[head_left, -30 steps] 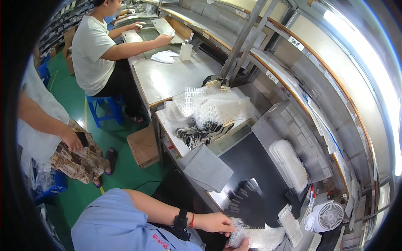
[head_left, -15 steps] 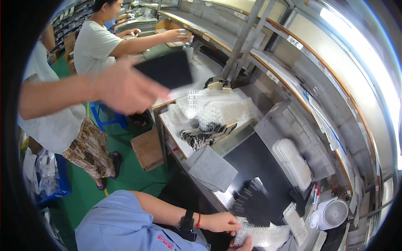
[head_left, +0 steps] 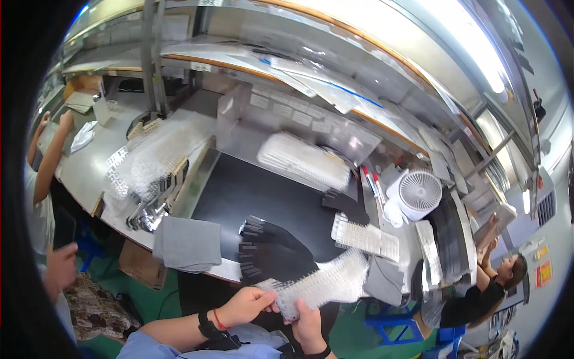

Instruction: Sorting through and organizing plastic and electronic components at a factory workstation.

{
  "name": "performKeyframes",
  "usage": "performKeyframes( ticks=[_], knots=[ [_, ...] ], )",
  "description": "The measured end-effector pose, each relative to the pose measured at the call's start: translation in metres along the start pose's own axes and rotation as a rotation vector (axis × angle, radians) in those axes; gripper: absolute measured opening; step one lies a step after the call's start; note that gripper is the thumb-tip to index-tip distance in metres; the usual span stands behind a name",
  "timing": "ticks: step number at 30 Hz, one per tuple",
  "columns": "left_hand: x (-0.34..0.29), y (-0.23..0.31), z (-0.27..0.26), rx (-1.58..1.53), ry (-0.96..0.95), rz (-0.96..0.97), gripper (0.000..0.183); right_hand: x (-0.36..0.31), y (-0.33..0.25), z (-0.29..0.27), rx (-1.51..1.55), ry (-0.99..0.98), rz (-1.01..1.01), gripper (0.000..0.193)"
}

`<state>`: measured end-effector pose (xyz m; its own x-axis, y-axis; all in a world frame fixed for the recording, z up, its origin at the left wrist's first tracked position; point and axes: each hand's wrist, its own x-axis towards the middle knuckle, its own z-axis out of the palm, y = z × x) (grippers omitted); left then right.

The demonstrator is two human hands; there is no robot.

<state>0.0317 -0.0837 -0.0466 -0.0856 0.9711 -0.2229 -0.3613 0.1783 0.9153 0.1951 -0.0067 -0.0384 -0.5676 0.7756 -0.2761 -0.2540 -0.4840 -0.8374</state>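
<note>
At the table's front edge, my right hand (head_left: 308, 328) grips a fanned stack of whitish patterned sheets (head_left: 332, 281), thumb on top. My left hand (head_left: 246, 306) pinches the left end of the same stack, fingers closed. Just beyond it, black strips with pale ends (head_left: 272, 248) lie spread in a fan on the black mat (head_left: 239, 191). A shorter stack of pale patterned pieces (head_left: 368, 238) rests to the right, with black pieces (head_left: 347, 205) behind it. Farther back on the mat is a larger pile of whitish sheets (head_left: 304, 160).
Folded grey cloths (head_left: 188, 242) sit at the left front, grey pieces (head_left: 382, 280) at the right. A white fan (head_left: 420, 190) and markers (head_left: 371, 180) stand at the back right. More sheets (head_left: 161, 152) lie left. Shelves (head_left: 239, 60) overhang the table. Other people work at both sides.
The view has swung to the right, bringing in another person there. The co-worker's hand with a dark flat piece has shifted to the left edge. Both my hands remain on the fanned sheets.
</note>
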Motion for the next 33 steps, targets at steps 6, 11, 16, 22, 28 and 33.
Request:
performKeyframes(
  ticks=[6,11,16,22,28,33],
  knots=[
    [0.001,0.014,0.01,0.17,-0.009,-0.036,0.023,-0.002,-0.005,-0.003,-0.002,0.005,-0.006,0.027],
    [-0.003,0.012,0.011,0.11,0.043,-0.072,0.023,-0.002,-0.006,0.001,0.009,0.006,-0.006,0.026],
    [-0.002,0.007,0.005,0.074,0.017,-0.071,0.026,-0.005,-0.026,-0.02,-0.449,-0.302,0.294,0.023],
    [0.002,0.004,0.002,0.047,-0.021,-0.072,0.031,-0.007,-0.189,-0.034,-1.239,-0.864,-0.397,0.024],
    [0.005,0.003,0.008,0.004,-0.018,-0.043,0.034,0.096,-0.303,-0.035,-0.334,0.292,-0.638,0.052],
    [0.001,-0.004,0.004,-0.053,-0.009,0.038,0.035,0.034,-0.227,0.005,-0.26,-0.096,-0.595,0.045]
  ],
)
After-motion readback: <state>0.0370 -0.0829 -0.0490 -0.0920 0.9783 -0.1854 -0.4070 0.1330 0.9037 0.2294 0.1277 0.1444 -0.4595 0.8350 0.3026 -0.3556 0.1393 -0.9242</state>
